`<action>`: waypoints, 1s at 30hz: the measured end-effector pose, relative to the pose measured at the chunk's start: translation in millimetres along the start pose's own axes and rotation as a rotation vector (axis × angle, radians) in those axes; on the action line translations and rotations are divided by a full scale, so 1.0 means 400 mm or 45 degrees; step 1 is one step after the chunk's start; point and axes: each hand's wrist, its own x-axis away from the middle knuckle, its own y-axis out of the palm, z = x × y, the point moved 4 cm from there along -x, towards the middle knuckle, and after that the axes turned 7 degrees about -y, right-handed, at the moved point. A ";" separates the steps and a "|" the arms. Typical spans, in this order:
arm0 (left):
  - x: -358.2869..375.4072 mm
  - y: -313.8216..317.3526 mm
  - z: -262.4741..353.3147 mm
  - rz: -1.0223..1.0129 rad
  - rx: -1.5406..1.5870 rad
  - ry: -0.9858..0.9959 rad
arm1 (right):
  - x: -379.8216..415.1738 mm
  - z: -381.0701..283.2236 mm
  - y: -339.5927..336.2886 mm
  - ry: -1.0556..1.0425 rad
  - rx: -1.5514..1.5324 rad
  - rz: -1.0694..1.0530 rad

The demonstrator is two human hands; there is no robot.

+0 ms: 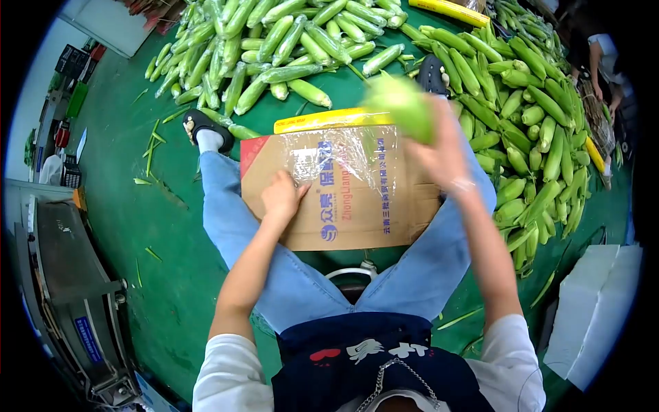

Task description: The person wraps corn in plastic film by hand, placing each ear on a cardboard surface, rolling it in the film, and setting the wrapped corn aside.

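Observation:
My right hand (439,154) is closed around a green corn cob (398,106), both smeared by motion, above the right part of a cardboard box (274,226) across my knees. On the box's left half rests my left hand (283,196), fingers curled against clear film (305,154); whether it pinches the film is too small to tell. A yellow roll of wrap (329,122) lies along the box's far edge. Beyond it is a pile of film-wrapped corn (274,41). To the right lies a heap of corn in husks (528,110).
Another yellow roll (449,10) lies at the top. A grey metal machine (68,275) stands at the left, a white foam block (594,309) at the lower right. Husk scraps litter the green floor (171,226). Another person (607,62) is at the upper right.

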 end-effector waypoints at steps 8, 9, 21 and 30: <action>-0.031 -0.003 -0.087 -1.115 1.521 -0.452 | 0.113 0.070 0.483 0.022 0.168 -0.584; -0.019 -0.033 -0.089 -1.179 1.983 -0.485 | 0.139 0.058 0.485 -0.134 0.256 -0.642; -0.120 -0.067 0.163 0.082 0.369 0.747 | 0.277 0.013 0.362 0.184 0.439 -0.279; -0.113 -0.081 0.149 -0.146 0.171 1.001 | 0.221 0.178 0.199 0.437 0.330 0.282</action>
